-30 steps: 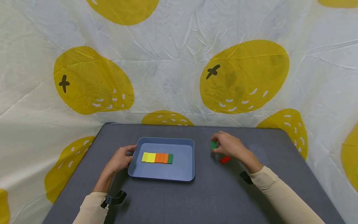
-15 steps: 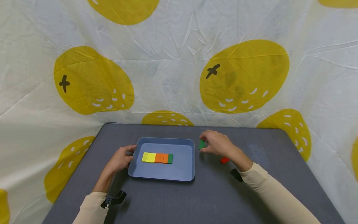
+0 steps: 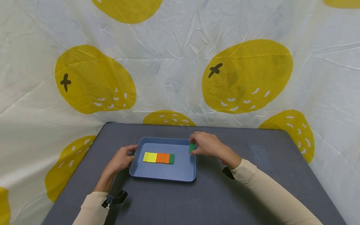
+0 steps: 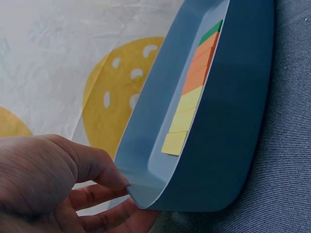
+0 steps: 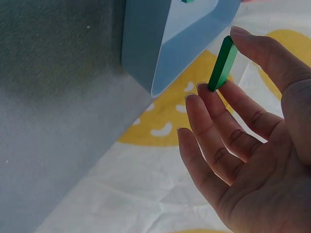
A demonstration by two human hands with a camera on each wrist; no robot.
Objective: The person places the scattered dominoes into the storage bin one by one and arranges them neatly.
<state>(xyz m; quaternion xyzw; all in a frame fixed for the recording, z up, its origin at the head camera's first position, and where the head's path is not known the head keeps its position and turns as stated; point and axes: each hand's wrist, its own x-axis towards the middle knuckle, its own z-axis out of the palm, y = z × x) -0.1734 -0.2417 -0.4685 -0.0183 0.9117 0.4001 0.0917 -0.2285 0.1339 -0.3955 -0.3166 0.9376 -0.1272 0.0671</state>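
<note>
My left hand [image 3: 121,159] holds the left end of a blue tray [image 3: 157,175]. In the left wrist view, its thumb [image 4: 114,177] lies at the rim with the other fingers beneath. A green tile [image 5: 223,63] is pinched on edge between the thumb and fingertips of my right hand [image 3: 206,143], over the tray's right end. Inside the tray, flat tiles form a row: yellow tiles [image 3: 152,157] on the left, orange tiles [image 3: 160,158] in the middle and another green tile [image 3: 172,159] at the right.
A red tile [image 3: 223,162] lies on the grey table [image 3: 180,203] right of the tray, mostly hidden by my right wrist. A white curtain [image 3: 174,78] with yellow fruit shapes hangs behind and beside the table.
My right hand has moved left with the green tile, from above the table to the tray's right end. My left hand and the tray have stayed put.
</note>
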